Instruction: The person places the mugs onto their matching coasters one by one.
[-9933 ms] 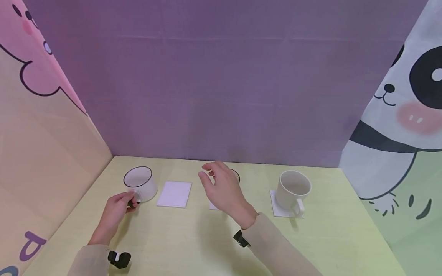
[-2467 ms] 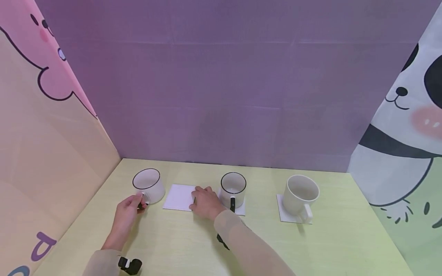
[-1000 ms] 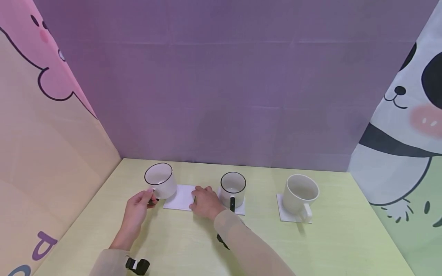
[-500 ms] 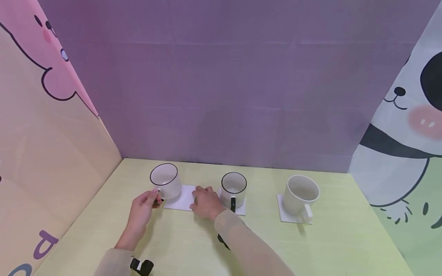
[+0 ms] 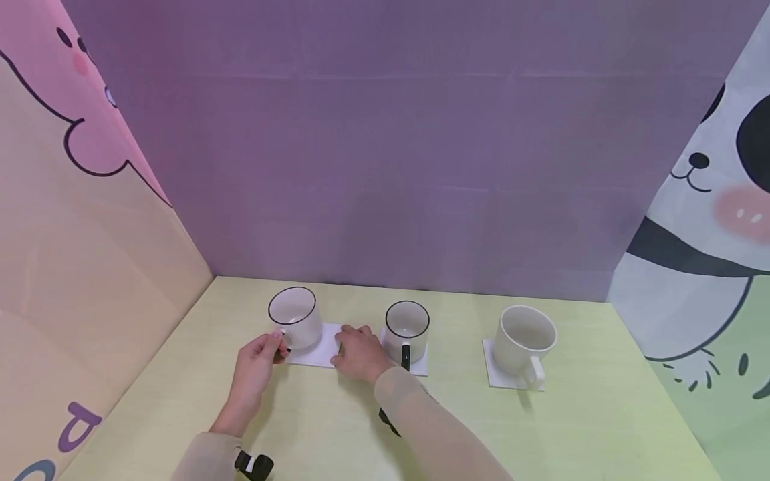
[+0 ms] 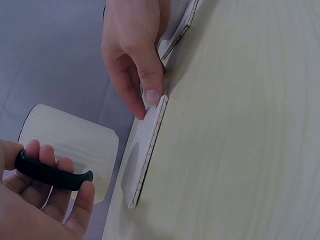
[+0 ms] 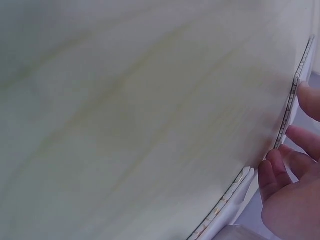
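My left hand [image 5: 255, 364] grips the black handle [image 6: 50, 172] of a white mug with a dark rim [image 5: 303, 327]. In the left wrist view, the mug is held just above a white square coaster [image 6: 142, 145], with a narrow gap between its base and the coaster. At the coaster's right end, my right hand [image 5: 361, 354] holds the edge, thumb at the near corner and fingers farther back. Part of the coaster is hidden under the mug and this hand. In the right wrist view, thumb and fingertips [image 7: 290, 155] lie along the coaster's thin edge.
A second black-rimmed white mug [image 5: 394, 344] stands on a coaster [image 5: 420, 364] just right of my right hand. Farther right, a plain white mug [image 5: 511, 347] stands on another coaster [image 5: 496, 379]. A purple cloth backdrop [image 5: 385, 167] rises behind the pale wooden table [image 5: 481, 434].
My left hand has carried the mug rightward from the table at the left to over the coaster. My right hand came down to the coaster's edge earlier and has stayed there.
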Demonstrator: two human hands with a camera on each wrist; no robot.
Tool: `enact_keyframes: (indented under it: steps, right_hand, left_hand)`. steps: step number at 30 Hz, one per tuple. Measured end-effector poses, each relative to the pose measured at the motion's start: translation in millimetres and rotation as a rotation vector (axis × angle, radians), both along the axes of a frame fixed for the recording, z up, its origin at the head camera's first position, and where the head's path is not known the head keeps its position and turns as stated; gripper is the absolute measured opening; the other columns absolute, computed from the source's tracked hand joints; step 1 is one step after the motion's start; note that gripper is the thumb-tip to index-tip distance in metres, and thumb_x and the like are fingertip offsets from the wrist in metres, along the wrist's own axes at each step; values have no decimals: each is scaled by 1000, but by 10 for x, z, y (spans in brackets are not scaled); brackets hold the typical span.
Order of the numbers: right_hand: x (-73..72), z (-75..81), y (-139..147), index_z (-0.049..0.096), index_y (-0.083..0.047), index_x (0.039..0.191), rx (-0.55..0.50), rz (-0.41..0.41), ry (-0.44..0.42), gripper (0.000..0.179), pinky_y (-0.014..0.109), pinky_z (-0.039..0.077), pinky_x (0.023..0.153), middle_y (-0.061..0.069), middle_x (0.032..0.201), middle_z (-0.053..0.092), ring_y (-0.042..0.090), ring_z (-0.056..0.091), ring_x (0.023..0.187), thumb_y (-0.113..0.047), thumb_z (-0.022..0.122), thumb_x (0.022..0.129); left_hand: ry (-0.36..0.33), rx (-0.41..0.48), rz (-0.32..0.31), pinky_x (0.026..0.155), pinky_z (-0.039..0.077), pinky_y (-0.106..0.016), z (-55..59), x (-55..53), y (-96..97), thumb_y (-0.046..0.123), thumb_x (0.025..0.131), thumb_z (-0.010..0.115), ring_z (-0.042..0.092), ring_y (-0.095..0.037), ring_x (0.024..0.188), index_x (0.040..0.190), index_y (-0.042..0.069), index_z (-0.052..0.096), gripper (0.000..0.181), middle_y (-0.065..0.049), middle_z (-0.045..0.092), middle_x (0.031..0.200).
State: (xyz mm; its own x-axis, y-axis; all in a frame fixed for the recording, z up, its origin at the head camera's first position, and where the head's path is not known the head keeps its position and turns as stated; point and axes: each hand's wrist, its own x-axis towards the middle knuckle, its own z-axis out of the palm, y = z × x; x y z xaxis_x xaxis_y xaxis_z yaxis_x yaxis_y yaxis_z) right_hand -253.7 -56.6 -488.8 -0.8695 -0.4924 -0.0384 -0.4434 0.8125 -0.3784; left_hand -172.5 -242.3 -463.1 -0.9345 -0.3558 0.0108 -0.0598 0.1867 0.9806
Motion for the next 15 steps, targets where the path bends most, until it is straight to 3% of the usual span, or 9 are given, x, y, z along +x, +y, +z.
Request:
enact_keyframes:
  steps: [6, 15]
  right_hand:
    - [21, 39, 6, 63, -13, 137, -34, -18, -15, 47, 42, 41, 110, 3, 152, 50, 28, 47, 134, -33, 70, 95]
    - [8, 22, 7, 64, -13, 135, -70, -39, -43, 46, 40, 40, 111, 1, 152, 51, 27, 47, 135, -33, 72, 94]
  left_hand:
    - [4, -21, 0, 80, 52, -25, 25, -17, 48, 27, 109, 48, 56, -15, 87, 97, -9, 61, 40, -5, 60, 88]
    - [6, 20, -8, 78, 52, -25, 26, -32, 103, 23, 109, 49, 56, -13, 83, 94, -11, 61, 39, -4, 60, 83]
